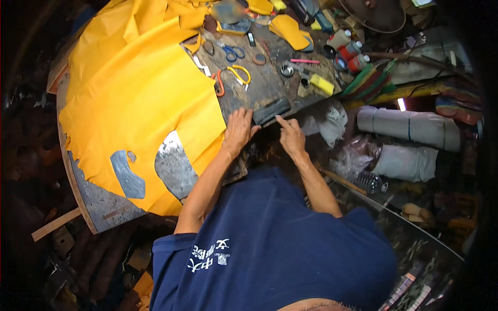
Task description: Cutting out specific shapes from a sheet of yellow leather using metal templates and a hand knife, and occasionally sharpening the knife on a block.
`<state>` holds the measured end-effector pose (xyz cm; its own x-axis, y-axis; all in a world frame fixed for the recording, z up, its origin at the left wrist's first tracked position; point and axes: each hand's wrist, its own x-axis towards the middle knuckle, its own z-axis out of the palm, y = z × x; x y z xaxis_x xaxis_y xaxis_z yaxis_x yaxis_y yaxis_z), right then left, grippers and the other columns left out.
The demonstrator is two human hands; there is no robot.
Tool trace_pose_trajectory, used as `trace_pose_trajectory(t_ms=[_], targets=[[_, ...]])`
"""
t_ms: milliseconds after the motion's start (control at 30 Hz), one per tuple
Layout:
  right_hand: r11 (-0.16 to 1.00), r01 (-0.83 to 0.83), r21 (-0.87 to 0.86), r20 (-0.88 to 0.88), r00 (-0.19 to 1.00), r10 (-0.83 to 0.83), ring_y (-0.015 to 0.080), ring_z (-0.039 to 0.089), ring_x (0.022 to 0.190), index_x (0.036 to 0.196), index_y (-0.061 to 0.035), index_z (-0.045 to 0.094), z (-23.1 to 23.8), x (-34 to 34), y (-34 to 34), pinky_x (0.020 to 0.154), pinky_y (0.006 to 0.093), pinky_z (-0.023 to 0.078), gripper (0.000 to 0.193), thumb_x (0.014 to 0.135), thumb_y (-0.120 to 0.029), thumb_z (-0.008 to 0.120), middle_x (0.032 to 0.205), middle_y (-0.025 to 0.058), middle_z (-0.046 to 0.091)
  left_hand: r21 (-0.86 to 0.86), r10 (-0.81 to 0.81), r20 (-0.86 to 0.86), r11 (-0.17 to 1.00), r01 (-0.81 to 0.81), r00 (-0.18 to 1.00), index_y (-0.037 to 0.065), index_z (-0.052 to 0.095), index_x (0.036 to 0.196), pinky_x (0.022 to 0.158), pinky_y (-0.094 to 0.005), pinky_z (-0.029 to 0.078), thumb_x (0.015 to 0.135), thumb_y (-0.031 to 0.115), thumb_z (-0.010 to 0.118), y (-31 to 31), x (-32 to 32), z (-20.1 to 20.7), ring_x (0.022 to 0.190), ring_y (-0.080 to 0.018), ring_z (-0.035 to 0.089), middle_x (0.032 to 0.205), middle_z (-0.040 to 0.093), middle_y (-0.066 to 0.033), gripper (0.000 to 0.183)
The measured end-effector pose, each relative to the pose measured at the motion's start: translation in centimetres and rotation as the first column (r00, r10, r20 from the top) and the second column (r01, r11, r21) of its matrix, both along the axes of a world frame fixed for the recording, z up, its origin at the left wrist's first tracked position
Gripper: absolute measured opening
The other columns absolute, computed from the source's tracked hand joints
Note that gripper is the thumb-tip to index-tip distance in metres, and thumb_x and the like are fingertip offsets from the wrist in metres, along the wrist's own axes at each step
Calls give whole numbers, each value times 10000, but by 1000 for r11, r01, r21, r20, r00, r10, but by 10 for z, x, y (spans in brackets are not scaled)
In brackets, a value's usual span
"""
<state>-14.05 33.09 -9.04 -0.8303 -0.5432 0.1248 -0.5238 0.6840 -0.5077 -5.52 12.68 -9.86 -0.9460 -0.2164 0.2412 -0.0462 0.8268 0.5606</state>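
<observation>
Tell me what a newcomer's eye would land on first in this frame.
The big yellow sheet, with shapes cut out of it, covers the left half of the worn workbench. At the bench's near edge, the left hand rests flat beside a dark flat block, while the right hand points a finger at it. Behind lie blue-handled scissors, yellow-handled scissors and smaller yellow cut pieces.

Yellow sheet [135, 93]; blue-handled scissors [233, 52]; navy shirt [275, 243]; red bottles [353, 56]

Navy short-sleeved T-shirt [275, 243]; small white printed emblem on chest; forearms bare; no gloves, watch or rings visible.
</observation>
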Motion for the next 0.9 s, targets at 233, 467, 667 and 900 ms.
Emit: trace_pose_trajectory(t_ms=[233,467,667,900], targets=[[993,-107,59,18,994,106,354,609,878,1244,-242,693,0,11,-3,730,480,515,430,889,-25,588,945,114,560,6,13,43,1000,-14,999,-11,555,1269,936,-459,430,825,281,768,-4,6,-2,1111,-378,515,1273,524,-196,572],[986,-166,-12,31,986,167,370,595,858,1247,-254,690,0,22,4,720,513,495,440,897,-10,584,898,124,535,-6,9,59,1000,-9,998,-2,554,1291,953,-471,448,826,315,778,3,8,-5,1128,-409,525,1357,504,-216,606],[993,-114,41,47,993,112,375,606,902,1243,-235,692,-1,19,6,740,512,508,445,889,-8,548,945,142,550,-11,-12,55,1000,12,998,-6,548,1292,952,-470,439,817,316,783,2,9,-9,1140,-411,518,1368,494,-230,620],[998,-50,47,19,999,49,369,603,870,1235,-245,696,7,4,-5,748,494,510,430,911,-18,528,919,146,554,-32,-5,-15,999,4,1000,-10,564,1264,938,-467,435,835,303,758,-10,1,-1,1118,-399,528,1306,524,-214,565]])
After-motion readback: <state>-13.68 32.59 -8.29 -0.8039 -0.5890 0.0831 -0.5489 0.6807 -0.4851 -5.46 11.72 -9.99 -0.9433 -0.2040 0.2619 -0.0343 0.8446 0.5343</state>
